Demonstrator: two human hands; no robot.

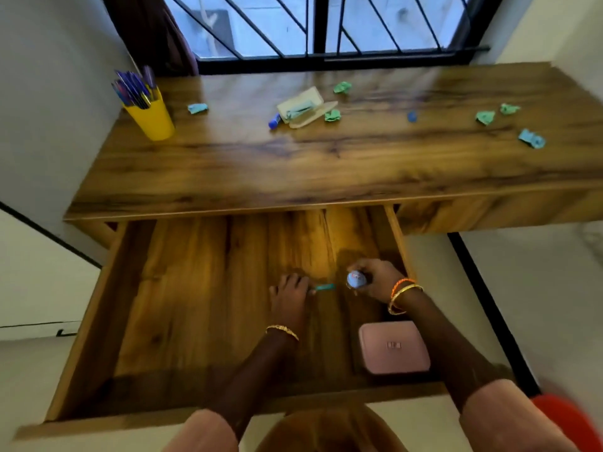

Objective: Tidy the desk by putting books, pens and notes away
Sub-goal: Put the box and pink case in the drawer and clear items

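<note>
Both hands are inside the pulled-out wooden drawer [107,308]. My left hand [288,296] pinches a small teal object [324,287], perhaps a pen or its cap. My right hand [375,278] grips a small round bluish item [356,279]; what it is I cannot tell. On the desk top [228,164], a yellow cup [151,117] of blue pens stands at the far left. An open cream pencil case [301,107] lies in the middle beside a blue marker [274,120]. Several crumpled green and blue notes, such as one at the far right [532,138], are scattered about.
A pink flat box [394,348] lies in the drawer's near right corner. A barred window [319,27] runs behind the desk, with walls at either side. A small blue cap [412,116] lies on the desk. Something red [567,419] shows at the bottom right.
</note>
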